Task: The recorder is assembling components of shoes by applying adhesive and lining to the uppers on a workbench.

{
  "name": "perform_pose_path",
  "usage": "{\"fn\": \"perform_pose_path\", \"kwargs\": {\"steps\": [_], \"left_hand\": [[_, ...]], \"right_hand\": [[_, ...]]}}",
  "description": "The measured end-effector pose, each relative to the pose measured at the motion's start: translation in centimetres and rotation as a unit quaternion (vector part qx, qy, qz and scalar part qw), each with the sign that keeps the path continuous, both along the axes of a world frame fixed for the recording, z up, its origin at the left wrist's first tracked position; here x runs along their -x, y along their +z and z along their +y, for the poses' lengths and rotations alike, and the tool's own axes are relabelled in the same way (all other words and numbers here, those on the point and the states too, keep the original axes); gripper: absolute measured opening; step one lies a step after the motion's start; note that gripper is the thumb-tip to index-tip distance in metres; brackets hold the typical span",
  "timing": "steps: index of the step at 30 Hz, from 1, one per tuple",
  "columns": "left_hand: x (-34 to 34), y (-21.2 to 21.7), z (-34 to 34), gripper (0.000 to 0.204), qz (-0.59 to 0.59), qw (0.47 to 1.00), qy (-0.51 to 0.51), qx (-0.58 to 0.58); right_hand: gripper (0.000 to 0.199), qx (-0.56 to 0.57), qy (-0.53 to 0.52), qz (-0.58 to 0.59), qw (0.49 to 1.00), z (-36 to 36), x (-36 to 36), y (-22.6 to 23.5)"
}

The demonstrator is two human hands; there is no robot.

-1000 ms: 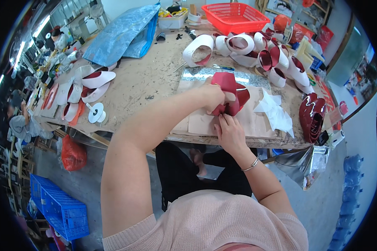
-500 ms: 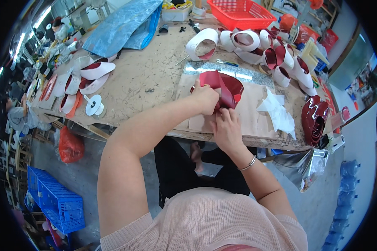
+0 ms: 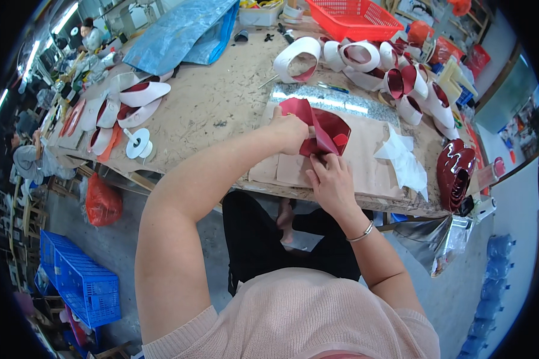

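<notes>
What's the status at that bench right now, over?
Left hand and right hand both gripping red sheet, bent over brown card. White paper beside it, apart. Nothing blocking.

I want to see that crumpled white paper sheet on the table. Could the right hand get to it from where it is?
Probably yes. The crumpled white paper sheet lies just to the right of the right hand, with only bare brown cardboard between them. But that hand is busy pinching the folded dark red glossy sheet, so it would have to let go first.
</notes>
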State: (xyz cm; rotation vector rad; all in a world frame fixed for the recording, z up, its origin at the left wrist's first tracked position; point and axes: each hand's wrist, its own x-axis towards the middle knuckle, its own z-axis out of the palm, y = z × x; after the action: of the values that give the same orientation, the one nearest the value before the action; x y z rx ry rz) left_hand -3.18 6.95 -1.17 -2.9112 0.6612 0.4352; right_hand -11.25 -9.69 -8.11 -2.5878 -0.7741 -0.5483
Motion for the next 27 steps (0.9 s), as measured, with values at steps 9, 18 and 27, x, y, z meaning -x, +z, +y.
{"fn": "perform_pose_path", "kwargs": {"steps": [9,18,27], "left_hand": [[0.6,-0.9,0.2,0.023,-0.066,0.997,-0.026,0.007],[-0.5,1.2,3.8,0.028,-0.056,0.987,-0.148,-0.003],[-0.4,-0.2,3.0,0.031,0.038,0.999,0.035,0.003]], "right_hand": [[0.034,-0.01,0.021,-0.053,0.998,1.9,-0.8,-1.1],[0.036,0.034,-0.01,-0.024,0.999,2.3,-0.7,-0.7],[0.034,0.049,0.003,0.007,0.999,2.2,-0.5,0.7]]}}
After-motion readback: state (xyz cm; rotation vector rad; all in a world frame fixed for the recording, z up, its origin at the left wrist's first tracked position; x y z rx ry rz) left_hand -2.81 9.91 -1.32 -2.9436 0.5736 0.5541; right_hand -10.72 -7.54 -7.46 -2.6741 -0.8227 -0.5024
